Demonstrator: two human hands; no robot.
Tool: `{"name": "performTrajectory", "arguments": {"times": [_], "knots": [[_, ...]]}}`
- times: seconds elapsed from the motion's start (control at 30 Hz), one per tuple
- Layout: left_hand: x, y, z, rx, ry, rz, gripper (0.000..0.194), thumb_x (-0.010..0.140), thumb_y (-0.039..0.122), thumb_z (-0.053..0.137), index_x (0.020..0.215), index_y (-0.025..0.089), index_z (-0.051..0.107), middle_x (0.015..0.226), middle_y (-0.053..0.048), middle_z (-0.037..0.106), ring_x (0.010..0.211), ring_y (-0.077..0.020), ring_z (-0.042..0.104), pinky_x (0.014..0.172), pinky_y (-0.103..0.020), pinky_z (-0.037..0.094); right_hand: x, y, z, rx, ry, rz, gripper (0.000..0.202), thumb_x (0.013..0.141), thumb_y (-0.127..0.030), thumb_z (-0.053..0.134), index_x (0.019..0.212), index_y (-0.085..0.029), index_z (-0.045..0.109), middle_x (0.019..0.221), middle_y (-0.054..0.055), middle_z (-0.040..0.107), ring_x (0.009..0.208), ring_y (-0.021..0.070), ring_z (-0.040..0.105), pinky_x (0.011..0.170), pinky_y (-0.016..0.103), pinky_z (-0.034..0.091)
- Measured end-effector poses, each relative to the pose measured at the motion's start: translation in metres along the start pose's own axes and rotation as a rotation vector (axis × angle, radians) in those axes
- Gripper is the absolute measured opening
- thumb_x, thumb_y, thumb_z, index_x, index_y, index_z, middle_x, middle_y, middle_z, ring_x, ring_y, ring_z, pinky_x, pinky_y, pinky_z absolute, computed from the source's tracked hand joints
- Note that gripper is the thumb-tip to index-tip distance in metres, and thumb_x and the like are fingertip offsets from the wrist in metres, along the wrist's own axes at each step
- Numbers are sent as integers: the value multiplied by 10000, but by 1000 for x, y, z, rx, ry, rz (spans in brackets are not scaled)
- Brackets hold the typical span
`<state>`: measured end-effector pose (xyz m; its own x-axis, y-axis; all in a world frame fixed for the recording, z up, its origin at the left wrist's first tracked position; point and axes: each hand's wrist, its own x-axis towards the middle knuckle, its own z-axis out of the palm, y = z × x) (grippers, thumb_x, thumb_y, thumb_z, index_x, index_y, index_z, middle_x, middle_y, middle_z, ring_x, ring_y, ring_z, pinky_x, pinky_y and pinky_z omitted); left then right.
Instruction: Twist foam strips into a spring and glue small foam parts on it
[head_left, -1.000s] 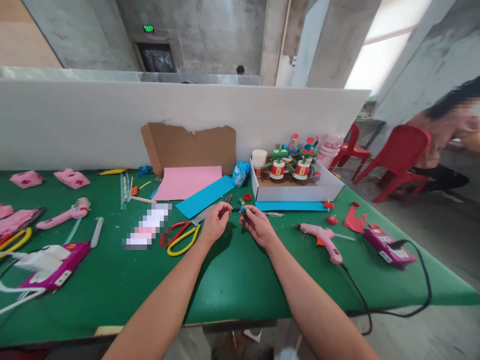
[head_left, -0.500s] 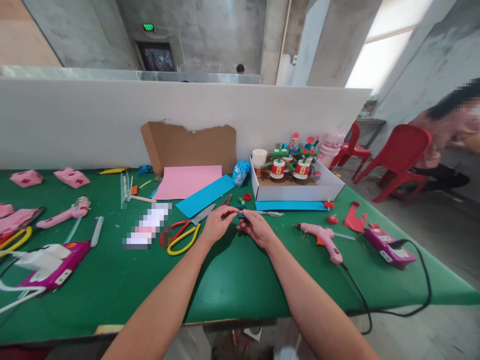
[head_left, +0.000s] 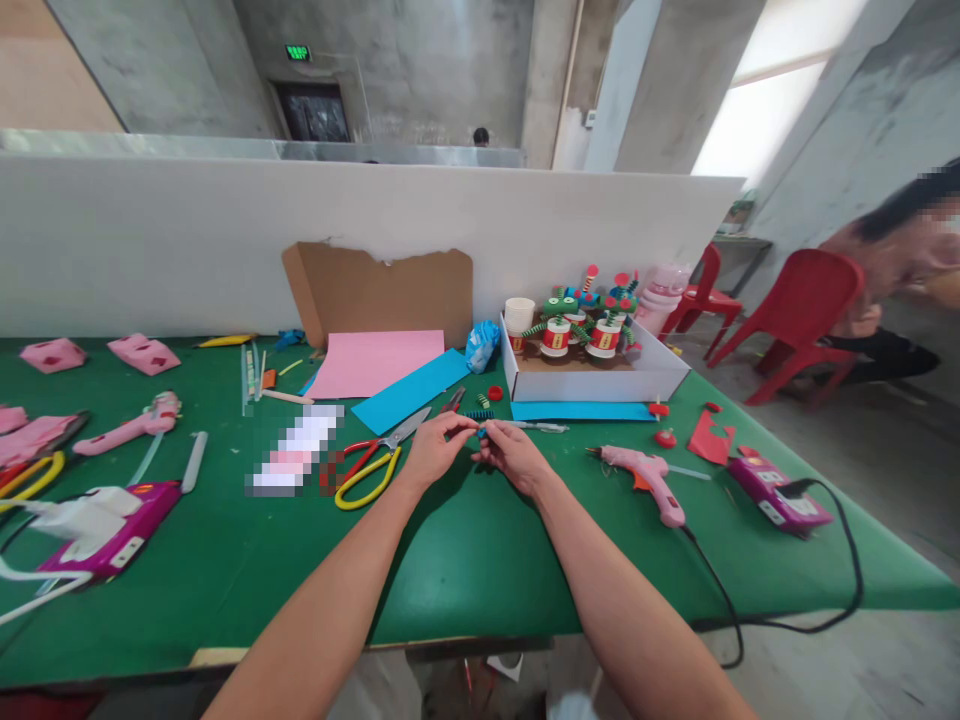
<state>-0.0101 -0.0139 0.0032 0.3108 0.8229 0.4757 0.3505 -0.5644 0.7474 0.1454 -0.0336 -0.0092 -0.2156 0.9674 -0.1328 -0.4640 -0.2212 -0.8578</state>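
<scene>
A small blue coiled piece (head_left: 482, 432) sits between the fingertips of both hands, above the green table. My left hand (head_left: 440, 447) pinches its left side with thumb and forefinger. From the right, my right hand (head_left: 514, 455) holds the same piece, its other fingers curled beneath. Just beyond the fingertips lies a dark blue-green coil (head_left: 478, 414), with a short green coil (head_left: 484, 401) and a red ring (head_left: 495, 393) behind it. Scissors with yellow and red handles (head_left: 373, 468) lie left of my left hand. A pen (head_left: 541, 427) rests beyond my right hand.
A white box (head_left: 596, 387) holds paper-cup figures at the back right. A pink glue gun (head_left: 646, 475) and purple power strip (head_left: 780, 497) lie right. Pink paper (head_left: 379, 362), blue paper (head_left: 411, 392) and another power strip (head_left: 131, 535) are leftward. A person sits far right.
The blue piece between my fingertips looks smaller and more compact, and more of the coil lying behind it shows. Both hands stay nearly in place.
</scene>
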Motion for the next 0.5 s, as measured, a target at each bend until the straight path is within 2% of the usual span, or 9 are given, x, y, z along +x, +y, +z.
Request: {"name": "performTrajectory", "arguments": {"times": [0.17, 0.5], "knots": [[0, 2, -1, 6, 7, -6, 126, 819, 224, 576, 822, 200, 699, 809, -29, 704, 774, -164, 627, 730, -275, 490, -2, -2, 0, -12, -45, -4, 296, 684, -403, 769, 784, -173, 610, 647, -36, 584, 590, 80, 569, 743, 302, 547], [0, 4, -1, -24, -49, -13, 144, 817, 260, 572, 796, 199, 700, 814, -33, 712, 759, -162, 634, 747, -280, 499, -5, -6, 2, -26, -24, 6, 310, 664, -389, 768, 798, -204, 559, 585, -79, 559, 495, 63, 510, 706, 311, 544]]}}
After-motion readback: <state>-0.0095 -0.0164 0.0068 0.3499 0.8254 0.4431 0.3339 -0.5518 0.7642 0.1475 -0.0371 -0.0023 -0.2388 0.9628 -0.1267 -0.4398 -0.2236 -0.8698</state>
